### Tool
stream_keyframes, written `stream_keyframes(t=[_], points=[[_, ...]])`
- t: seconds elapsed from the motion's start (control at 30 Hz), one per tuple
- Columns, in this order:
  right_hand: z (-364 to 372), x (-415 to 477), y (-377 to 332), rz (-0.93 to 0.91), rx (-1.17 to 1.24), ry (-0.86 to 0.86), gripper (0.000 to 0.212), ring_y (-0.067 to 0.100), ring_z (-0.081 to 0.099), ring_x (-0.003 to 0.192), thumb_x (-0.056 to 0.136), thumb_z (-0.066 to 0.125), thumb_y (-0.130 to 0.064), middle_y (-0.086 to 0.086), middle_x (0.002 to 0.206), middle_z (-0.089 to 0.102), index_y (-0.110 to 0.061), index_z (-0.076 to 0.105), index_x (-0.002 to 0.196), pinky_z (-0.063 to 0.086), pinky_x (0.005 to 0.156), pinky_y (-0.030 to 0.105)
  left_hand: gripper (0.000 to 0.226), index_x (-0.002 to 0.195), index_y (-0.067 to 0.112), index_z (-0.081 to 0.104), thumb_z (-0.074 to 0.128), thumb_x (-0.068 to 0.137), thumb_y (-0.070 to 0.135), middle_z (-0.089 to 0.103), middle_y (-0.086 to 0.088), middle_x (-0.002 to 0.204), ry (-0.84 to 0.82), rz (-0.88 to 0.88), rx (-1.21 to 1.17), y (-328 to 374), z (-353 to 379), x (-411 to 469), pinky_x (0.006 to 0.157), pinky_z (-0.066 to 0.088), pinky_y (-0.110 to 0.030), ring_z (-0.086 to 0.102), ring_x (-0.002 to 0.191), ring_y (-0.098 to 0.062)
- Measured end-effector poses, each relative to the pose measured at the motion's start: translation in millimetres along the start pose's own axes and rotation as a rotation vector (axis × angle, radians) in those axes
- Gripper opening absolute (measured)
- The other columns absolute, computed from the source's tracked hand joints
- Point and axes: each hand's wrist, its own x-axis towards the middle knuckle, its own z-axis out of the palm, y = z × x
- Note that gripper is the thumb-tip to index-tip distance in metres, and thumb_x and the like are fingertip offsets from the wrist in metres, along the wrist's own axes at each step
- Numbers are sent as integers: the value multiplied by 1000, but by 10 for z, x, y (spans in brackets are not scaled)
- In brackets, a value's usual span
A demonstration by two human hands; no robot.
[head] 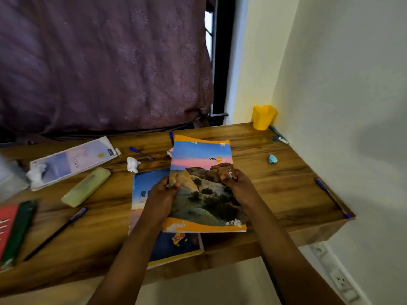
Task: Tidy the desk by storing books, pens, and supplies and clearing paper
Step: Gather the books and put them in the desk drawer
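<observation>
Head view: your left hand (164, 191) and right hand (237, 184) hold the orange-bordered notebook with a rocky landscape cover (203, 155), fingers pinching it at its left and right edges. Notebook overlaps a blue-covered book (149, 183) lying on the brown wooden tabletop (275, 186). Crumpled white paper ball (133, 164) lies to its left. Yellow plastic pen cup (263, 117) stands in the far right corner.

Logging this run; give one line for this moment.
left grip: holds landscape notebook, left edge | right grip: holds its right edge | landscape notebook: over blue book | blue pen, paper ball: on desk
</observation>
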Motion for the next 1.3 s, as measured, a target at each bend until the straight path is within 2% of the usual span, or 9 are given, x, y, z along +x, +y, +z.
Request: stream_keyframes(t=[0.13,0.23,0.33,0.47,0.6,0.7,1.0,1.13,1.3], points=[[539,26,60,-66,-194,-90,56,18,46,125,91,61,-18,1,132,52,-14,37,141,36,104,28,15,104,18,62,53,95,26,65,-7,100,140,56,93,-410,-459,-154,80,49,-37,61,94,-24],[888,40,243,-95,-318,-131,60,14,45,124,91,60,-18,-3,130,51,-14,32,143,34,101,25,30,111,17,61,51,93,38,61,-11,115,218,1,426,-858,-676,-72,93,42,-46,55,107,-31],[1134,51,526,-150,-599,-81,47,26,52,121,92,57,-23,7,129,57,-13,42,136,41,97,30,42,131,21,50,49,94,40,47,-5,140,205,-26,642,-1257,-731,-109,114,13,-54,40,129,-28],[1245,72,754,-189,-788,40,48,29,43,126,95,50,-32,12,137,47,-16,39,139,38,100,33,62,144,20,37,42,91,51,43,-2,146,241,109,580,-1392,-710,-266,116,-5,-40,33,138,-21],[1282,115,872,-171,-821,38,49,31,34,132,93,51,-39,13,141,42,-19,42,137,33,107,37,55,144,20,37,56,93,31,46,-7,143,229,105,425,-1376,-750,-222,116,22,-48,35,135,-27],[1375,125,923,-114,-810,65,52,34,29,135,91,53,-44,12,143,40,-23,42,137,31,109,43,51,142,17,41,54,94,28,50,-12,138,233,120,453,-1397,-830,-184,108,34,-42,41,128,-29],[1424,182,873,-42,-778,62,45,34,36,129,88,54,-49,7,138,47,-37,46,131,37,103,45,41,136,17,50,48,97,29,57,-9,130,331,178,604,-1515,-831,-109,102,37,-41,47,122,-27],[1433,92,799,-81,-854,93,42,33,37,128,94,50,-38,11,140,41,-28,44,134,34,103,40,39,135,18,50,45,98,29,54,-8,134,317,134,649,-1527,-828,-78,106,29,-42,43,126,-29],[1256,-275,708,-184,-614,78,41,26,48,121,94,49,-38,5,131,52,-21,50,131,43,100,40,44,137,19,47,53,94,29,49,-8,137,368,194,441,-1297,-808,-409,100,40,-40,43,126,-26]])
